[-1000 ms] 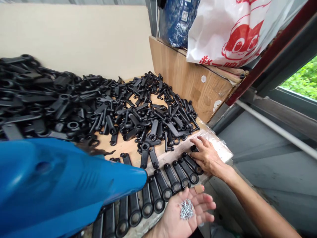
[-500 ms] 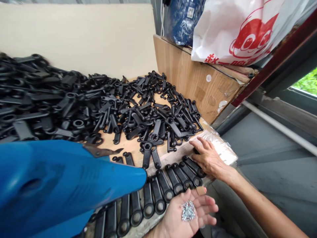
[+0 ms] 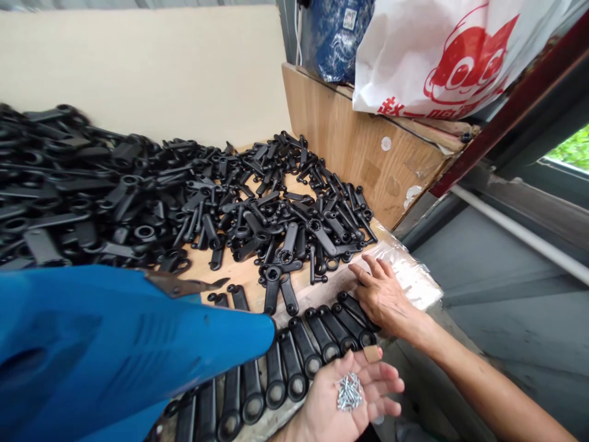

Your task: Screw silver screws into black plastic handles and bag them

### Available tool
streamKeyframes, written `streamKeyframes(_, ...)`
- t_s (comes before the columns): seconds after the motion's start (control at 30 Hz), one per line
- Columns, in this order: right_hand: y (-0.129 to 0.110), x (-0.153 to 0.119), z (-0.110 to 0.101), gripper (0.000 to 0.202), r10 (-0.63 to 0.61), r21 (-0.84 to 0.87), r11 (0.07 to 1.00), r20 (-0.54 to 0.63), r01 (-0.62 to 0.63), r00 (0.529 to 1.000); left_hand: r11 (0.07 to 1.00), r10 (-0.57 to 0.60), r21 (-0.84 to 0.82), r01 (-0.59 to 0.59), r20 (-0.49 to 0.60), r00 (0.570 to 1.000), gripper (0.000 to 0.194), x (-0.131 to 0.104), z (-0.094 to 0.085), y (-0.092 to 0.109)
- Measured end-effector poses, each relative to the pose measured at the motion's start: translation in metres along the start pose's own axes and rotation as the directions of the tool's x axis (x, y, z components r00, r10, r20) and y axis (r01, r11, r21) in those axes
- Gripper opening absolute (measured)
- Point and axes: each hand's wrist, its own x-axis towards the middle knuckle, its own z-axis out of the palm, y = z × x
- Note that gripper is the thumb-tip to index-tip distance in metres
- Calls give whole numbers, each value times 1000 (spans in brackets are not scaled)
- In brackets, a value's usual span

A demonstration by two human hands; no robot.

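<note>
L hand (image 3: 350, 393) open palm-up w/ a pile of screws (image 3: 348, 391), R hand (image 3: 380, 294) flat on the far-right end of the black crank row (image 3: 322, 334), cranks' long axes running away from me.

A heap of cranks (image 3: 175, 190) covers the table (image 3: 239, 273) from 9 to 12 o'clock. Before it, at 6, a row of cranks (image 3: 294, 356) lies side by side (the right hand (image 3: 381, 294) rests on its 3 o'clock end). A box (image 3: 363, 147) stands at 1 o'clock, bags (image 3: 437, 55) on it.
</note>
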Motion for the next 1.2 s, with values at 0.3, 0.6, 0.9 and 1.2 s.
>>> streamKeyframes(0.3, 30, -15, -2, 24, 20, 96, 995, -78, -12, 997, 1000, 7, -7, -7, 4, 1000, 39, -1, 2, -1)
streamKeyframes(0.6, 19, -16, 3, 24, -44, 67, 997, -44, 47, 998, 1000, -8, -18, 8, 4, 1000, 37, -1, -1, 0)
streamKeyframes(0.9, 6, -10, 1, 25, -179, 37, 983, 7, 178, 984, 999, -48, -9, 49, 107, 993, 36, 1, -1, 3)
streamKeyframes(1.2, 35, -12, -24, 23, -4, 170, 983, -361, 70, 933, 999, -39, 18, 36, 151, 988, 37, 3, -7, 6)
